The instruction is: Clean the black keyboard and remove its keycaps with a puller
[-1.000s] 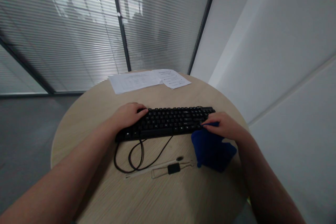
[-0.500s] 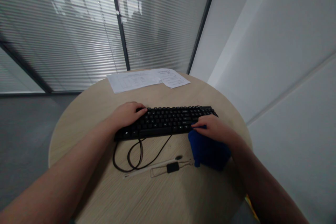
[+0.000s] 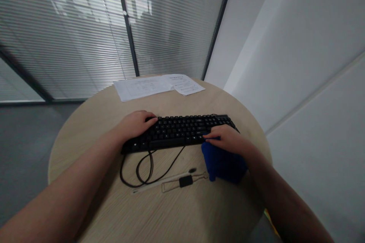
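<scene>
A black keyboard lies across the round table. My left hand grips its left end, the thumb along the upper left corner and the other fingers curled by the far edge, partly hidden. Pinched in my right hand is a blue cloth, which hangs down over the keyboard's front edge onto the table. The right fingertips rest at the lower right keys, near the arrow and number keys. The keyboard's black cable loops on the table in front of it.
Near the cable lie a thin white stick with a dark tip and a black binder clip with wire handles. Printed papers lie at the table's far edge. Blinds stand behind, a white wall at the right.
The view has shifted slightly, so everything sits a little further left. Both hands keep nearly the same places on the keyboard and cloth.
</scene>
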Motion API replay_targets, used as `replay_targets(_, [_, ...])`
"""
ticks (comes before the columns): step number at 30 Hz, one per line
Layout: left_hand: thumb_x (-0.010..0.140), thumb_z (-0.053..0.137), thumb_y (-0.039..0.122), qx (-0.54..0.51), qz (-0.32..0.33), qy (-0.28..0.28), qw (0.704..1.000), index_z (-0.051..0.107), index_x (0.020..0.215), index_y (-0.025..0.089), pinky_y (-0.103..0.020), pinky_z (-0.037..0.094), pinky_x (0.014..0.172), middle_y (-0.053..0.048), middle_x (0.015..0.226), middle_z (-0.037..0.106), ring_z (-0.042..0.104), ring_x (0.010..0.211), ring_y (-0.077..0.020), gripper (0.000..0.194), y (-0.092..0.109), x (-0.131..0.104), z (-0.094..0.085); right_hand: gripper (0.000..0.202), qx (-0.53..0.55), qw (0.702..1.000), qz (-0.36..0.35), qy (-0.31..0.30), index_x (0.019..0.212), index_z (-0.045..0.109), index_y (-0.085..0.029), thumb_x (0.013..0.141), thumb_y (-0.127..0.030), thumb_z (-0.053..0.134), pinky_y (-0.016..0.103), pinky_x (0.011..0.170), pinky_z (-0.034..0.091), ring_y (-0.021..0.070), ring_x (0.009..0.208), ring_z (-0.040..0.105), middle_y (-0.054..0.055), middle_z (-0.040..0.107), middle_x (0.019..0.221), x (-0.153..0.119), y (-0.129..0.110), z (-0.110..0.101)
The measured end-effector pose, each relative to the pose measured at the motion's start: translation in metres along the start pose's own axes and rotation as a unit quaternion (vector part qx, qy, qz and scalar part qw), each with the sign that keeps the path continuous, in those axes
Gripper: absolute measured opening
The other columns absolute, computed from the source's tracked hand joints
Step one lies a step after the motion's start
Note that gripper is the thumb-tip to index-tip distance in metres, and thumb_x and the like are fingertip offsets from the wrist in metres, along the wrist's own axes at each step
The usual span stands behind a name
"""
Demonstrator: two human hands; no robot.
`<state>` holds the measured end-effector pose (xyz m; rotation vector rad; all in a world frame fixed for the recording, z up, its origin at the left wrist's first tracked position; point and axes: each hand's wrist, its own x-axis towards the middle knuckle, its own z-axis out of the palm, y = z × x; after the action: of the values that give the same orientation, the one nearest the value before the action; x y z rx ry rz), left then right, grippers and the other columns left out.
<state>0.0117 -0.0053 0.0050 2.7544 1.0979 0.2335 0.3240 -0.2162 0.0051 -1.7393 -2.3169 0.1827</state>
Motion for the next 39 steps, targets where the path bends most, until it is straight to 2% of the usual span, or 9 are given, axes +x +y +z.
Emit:
replay_targets(7, [0.093, 0.035, 0.057, -0.008, 0.006, 0.0, 1.0, 0.074, 0.116, 0.021, -0.039, 0.049, 0.098, -0.01, 0.116, 0.075, 0.067, 0.108, -0.0293, 0.058, -0.001, 0.0, 0.0, 0.024, 0.039, 0.995, 0.03, 0.087, 0.113, 0.075, -0.024, 0.091, -0.026, 0.065, 0.035, 0.088, 0.051, 0.0204, 0.094, 0.071, 0.005, 0.078, 0.106, -0.007, 0.012, -0.004])
replay_targets(11, [0.093, 0.033, 0.057, -0.002, 0.005, -0.006, 1.0, 0.074, 0.117, 0.02, -0.037, 0.048, 0.098, -0.011, 0.117, 0.074, 0.067, 0.109, -0.0286, 0.06, 0.0, 0.0, -0.001, 0.017, 0.022, 0.998, 0.0, 0.061, 0.1, 0.079, -0.024, 0.092, -0.027, 0.065, 0.035, 0.088, 0.051, 0.0199, 0.091, 0.071, 0.004, 0.079, 0.096, -0.007, 0.015, -0.003])
replay_targets(16, [0.093, 0.033, 0.056, -0.004, 0.007, -0.011, 1.0, 0.073, 0.118, 0.018, -0.038, 0.048, 0.098, -0.012, 0.118, 0.074, 0.067, 0.109, -0.0293, 0.061, 0.001, 0.0, -0.002, 0.017, -0.003, 1.0, 0.011, 0.029, 0.1, 0.08, -0.023, 0.092, -0.026, 0.065, 0.035, 0.086, 0.051, 0.0203, 0.09, 0.071, 0.006, 0.079, 0.095, -0.004, 0.008, 0.0])
replay_targets(22, [0.093, 0.034, 0.055, 0.002, 0.002, -0.007, 1.0, 0.074, 0.117, 0.019, -0.038, 0.048, 0.099, -0.011, 0.117, 0.075, 0.066, 0.109, -0.0285, 0.059, 0.0, 0.0, -0.001, 0.016, -0.008, 0.999, 0.04, 0.032, 0.098, 0.081, -0.023, 0.091, -0.023, 0.066, 0.036, 0.087, 0.051, 0.0216, 0.091, 0.071, 0.006, 0.079, 0.097, 0.0, 0.002, 0.001])
replay_targets(26, [0.093, 0.034, 0.056, -0.005, 0.008, -0.005, 1.0, 0.074, 0.116, 0.02, -0.038, 0.049, 0.098, -0.011, 0.115, 0.075, 0.067, 0.107, -0.0283, 0.058, -0.001, 0.0, -0.001, 0.015, 0.018, 0.999, 0.011, 0.041, 0.094, 0.08, -0.023, 0.091, -0.026, 0.066, 0.034, 0.084, 0.052, 0.0205, 0.087, 0.072, 0.005, 0.078, 0.092, -0.005, 0.009, -0.007])
replay_targets(31, [0.092, 0.036, 0.056, -0.017, 0.009, -0.004, 1.0, 0.075, 0.115, 0.02, -0.041, 0.049, 0.098, -0.011, 0.115, 0.075, 0.067, 0.108, -0.0303, 0.058, -0.002, 0.001, -0.001, 0.021, 0.001, 0.979, 0.067, 0.194, 0.094, 0.08, -0.023, 0.095, -0.032, 0.06, 0.033, 0.077, 0.053, 0.0204, 0.08, 0.071, 0.006, 0.077, 0.086, -0.027, 0.015, -0.021])
replay_targets(36, [0.093, 0.034, 0.056, -0.017, 0.019, -0.011, 1.0, 0.074, 0.116, 0.021, -0.04, 0.049, 0.098, -0.011, 0.114, 0.075, 0.067, 0.107, -0.0297, 0.058, -0.005, 0.002, 0.0, 0.02, -0.015, 0.975, 0.131, 0.179, 0.089, 0.079, -0.024, 0.093, -0.034, 0.062, 0.033, 0.07, 0.054, 0.0206, 0.074, 0.071, 0.005, 0.076, 0.081, -0.075, 0.017, -0.035])
replay_targets(38, [0.094, 0.034, 0.056, -0.017, 0.022, -0.015, 0.999, 0.074, 0.117, 0.019, -0.041, 0.049, 0.098, -0.012, 0.117, 0.074, 0.067, 0.109, -0.0302, 0.059, -0.006, 0.003, 0.0, 0.018, -0.004, 0.963, 0.155, 0.222, 0.09, 0.079, -0.025, 0.09, -0.038, 0.066, 0.032, 0.066, 0.053, 0.0201, 0.071, 0.069, 0.004, 0.075, 0.081, -0.097, 0.018, -0.049])
replay_targets(39, [0.094, 0.034, 0.057, -0.017, 0.023, -0.017, 0.999, 0.073, 0.118, 0.019, -0.041, 0.049, 0.099, -0.012, 0.118, 0.074, 0.066, 0.11, -0.0304, 0.06, -0.006, 0.003, 0.0, 0.017, 0.0, 0.947, 0.169, 0.271, 0.089, 0.078, -0.025, 0.089, -0.04, 0.069, 0.032, 0.063, 0.052, 0.0199, 0.069, 0.068, 0.004, 0.074, 0.08, -0.106, 0.018, -0.058])
